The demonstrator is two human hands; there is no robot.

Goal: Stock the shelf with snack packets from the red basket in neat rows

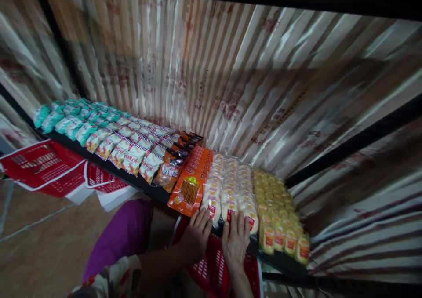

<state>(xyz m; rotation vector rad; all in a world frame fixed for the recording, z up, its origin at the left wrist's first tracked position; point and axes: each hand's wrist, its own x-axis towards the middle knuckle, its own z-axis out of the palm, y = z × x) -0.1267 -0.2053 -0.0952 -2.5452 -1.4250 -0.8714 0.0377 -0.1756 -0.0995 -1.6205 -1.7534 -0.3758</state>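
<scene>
My left hand (197, 233) rests its stretched fingers against the front of the nearest row of white, clear-wrapped snack packs with red labels (212, 197). Beside it, my right hand (236, 236) lies with fingers extended on the front packs of the neighbouring rows (242, 183). Neither hand grips anything that I can see. To the left of my left hand, a flat orange snack bag (190, 188) lies slanted on the black shelf (252, 248). Rows of yellow wrapped packs with red and yellow labels (280, 221) stand to the right of the white ones.
Rows of white and orange snack bags (132, 155) and teal packets (79, 122) fill the shelf's left part. Red baskets (42, 166) stand low at left; another red basket (214, 263) sits beneath my hands. Printed, pleated sheeting (184, 60) hangs behind the black frame.
</scene>
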